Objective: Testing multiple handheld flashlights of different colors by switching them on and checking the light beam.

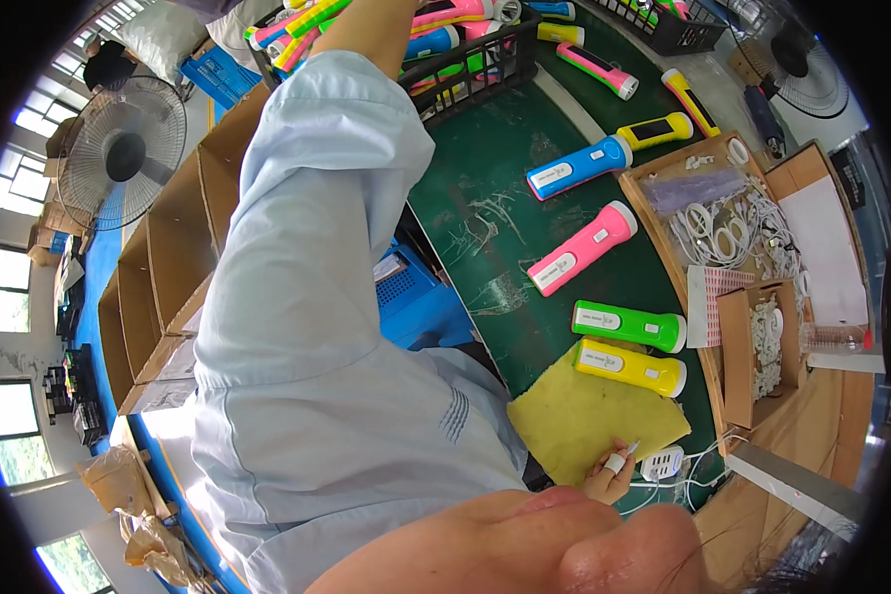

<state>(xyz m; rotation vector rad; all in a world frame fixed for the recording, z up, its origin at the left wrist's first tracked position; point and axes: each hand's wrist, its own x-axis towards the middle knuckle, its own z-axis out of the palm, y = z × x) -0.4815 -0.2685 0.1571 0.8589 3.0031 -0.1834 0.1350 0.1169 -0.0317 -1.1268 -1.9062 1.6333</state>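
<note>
My left forearm [371, 40], in a rolled light-blue sleeve, reaches over the black crate [480, 94] of coloured torches; the hand is beyond the top edge. At the lower right, my right hand [609, 480] is closed, pinching a thin, pale stick-like thing [635, 447] too small to name. White tape wraps one finger. The hand rests at the edge of a yellow cloth [584, 406], beside a white power strip [661, 462]. A yellow torch [630, 367] lies partly on the cloth, followed by a green torch [629, 326], a pink torch [584, 247] and a blue torch [579, 168].
A wooden tray [653, 233] holds white cables, and a small cardboard box [738, 366] holds small white parts. More torches, including a pink-and-green torch [597, 70], lie near the crate. Cardboard compartments [178, 238] and a fan [124, 153] stand at left.
</note>
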